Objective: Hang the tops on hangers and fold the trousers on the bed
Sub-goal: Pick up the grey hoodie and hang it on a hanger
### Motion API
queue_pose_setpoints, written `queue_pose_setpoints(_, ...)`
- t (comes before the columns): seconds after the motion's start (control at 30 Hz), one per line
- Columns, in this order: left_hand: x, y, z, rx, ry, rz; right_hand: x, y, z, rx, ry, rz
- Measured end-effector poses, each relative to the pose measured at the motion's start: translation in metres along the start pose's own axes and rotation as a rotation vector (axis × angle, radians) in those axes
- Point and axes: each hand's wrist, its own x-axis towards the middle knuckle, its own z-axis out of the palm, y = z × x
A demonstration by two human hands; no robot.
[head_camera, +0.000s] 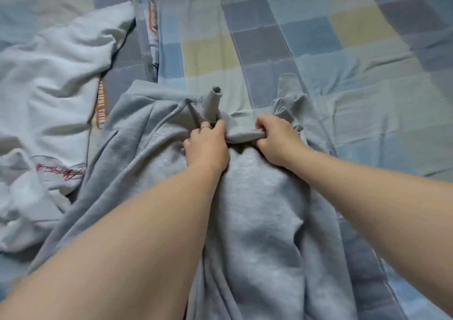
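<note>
A soft, fleecy grey garment (257,209) lies rumpled on the bed, its long axis running from the viewer outward; at its far end the left hand (208,145) and right hand (274,138), side by side, curl tight around its ribbed edge (242,133); a white top (56,86) lies left; beyond, a smooth checked sheet (245,37).

A grey fleece garment (257,209) lies rumpled on the bed (343,37), a white top (49,74) crumpled beside it
</note>
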Motion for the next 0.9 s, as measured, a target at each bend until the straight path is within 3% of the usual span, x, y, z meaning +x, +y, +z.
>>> queue_pose_setpoints(0.13,-0.120,0.002,-0.042,-0.106,-0.190,0.010,-0.115,-0.024,-0.041,-0.206,-0.096,-0.073)
queue_pose_setpoints(0.23,-0.219,0.016,-0.100,-0.150,-0.258,-0.088,-0.198,-0.063,-0.096,-0.169,-0.195,-0.153)
queue_pose_setpoints(0.5,-0.406,0.065,-0.285,-0.301,-0.215,0.045,-0.396,-0.165,-0.278,0.080,-0.316,0.095)
queue_pose_setpoints(0.6,-0.445,0.074,-0.330,-0.347,-0.203,0.278,-0.453,-0.201,-0.326,0.167,-0.249,0.138)
queue_pose_setpoints(0.73,-0.477,0.078,-0.386,-0.470,-0.380,0.578,-0.511,-0.250,-0.378,0.373,-0.107,0.174)
queue_pose_setpoints(0.9,-0.509,0.083,-0.429,-0.510,-0.395,0.798,-0.601,-0.302,-0.402,0.638,0.186,0.182)
